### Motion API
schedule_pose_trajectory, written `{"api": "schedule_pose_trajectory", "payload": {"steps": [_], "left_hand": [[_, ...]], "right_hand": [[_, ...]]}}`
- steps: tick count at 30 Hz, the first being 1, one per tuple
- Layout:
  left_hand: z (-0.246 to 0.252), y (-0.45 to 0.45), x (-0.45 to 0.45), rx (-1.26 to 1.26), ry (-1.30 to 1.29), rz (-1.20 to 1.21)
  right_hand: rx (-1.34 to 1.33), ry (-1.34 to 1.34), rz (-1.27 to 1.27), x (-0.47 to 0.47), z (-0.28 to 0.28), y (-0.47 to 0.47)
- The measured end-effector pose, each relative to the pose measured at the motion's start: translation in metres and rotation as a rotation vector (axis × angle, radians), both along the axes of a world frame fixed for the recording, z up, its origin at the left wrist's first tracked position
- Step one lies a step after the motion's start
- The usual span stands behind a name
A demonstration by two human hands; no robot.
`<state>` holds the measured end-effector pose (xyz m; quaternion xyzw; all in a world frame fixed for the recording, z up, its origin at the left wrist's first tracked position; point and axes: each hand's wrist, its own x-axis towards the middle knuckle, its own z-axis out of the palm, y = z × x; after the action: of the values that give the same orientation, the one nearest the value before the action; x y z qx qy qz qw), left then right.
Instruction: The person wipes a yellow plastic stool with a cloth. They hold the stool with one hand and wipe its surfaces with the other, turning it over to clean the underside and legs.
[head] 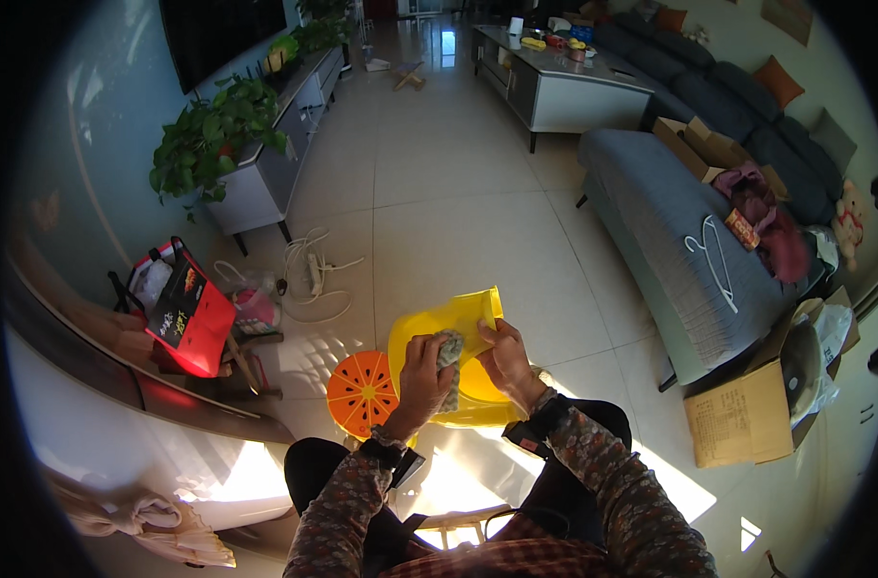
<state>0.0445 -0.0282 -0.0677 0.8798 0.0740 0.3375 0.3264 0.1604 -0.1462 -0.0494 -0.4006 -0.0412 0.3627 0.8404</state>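
My left hand [424,376] is closed around a crumpled grey-green cloth [449,350], which it presses against a yellow plastic piece [417,325] in front of my knees. The piece is curved, with a raised flap at its upper right; what exactly it is, I cannot tell. My right hand [509,361] grips that flap, thumb on the near face. Below the hands, part of the yellow plastic is sunlit. Just left of it stands a small stool with an orange fruit-slice seat [363,394], partly covered by the yellow plastic and my left wrist.
A red and black bag [193,311] sits at left near a white power strip [314,273] with coiled cord. Right of me are a grey upholstered bench [641,195] bearing a white hanger [717,264], and a cardboard box [742,419]. A coffee table [583,101] stands farther off.
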Motion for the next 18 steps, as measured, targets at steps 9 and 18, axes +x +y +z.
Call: {"api": "schedule_pose_trajectory", "payload": {"steps": [9,18], "left_hand": [[-0.002,0.005,0.005,-0.209,0.007,0.06],[0.016,0.003,-0.006,0.054,0.041,-0.058]], "right_hand": [[-0.064,0.004,-0.077,-0.001,0.005,0.004],[0.012,0.062,-0.011,-0.004,-0.007,0.004]]}}
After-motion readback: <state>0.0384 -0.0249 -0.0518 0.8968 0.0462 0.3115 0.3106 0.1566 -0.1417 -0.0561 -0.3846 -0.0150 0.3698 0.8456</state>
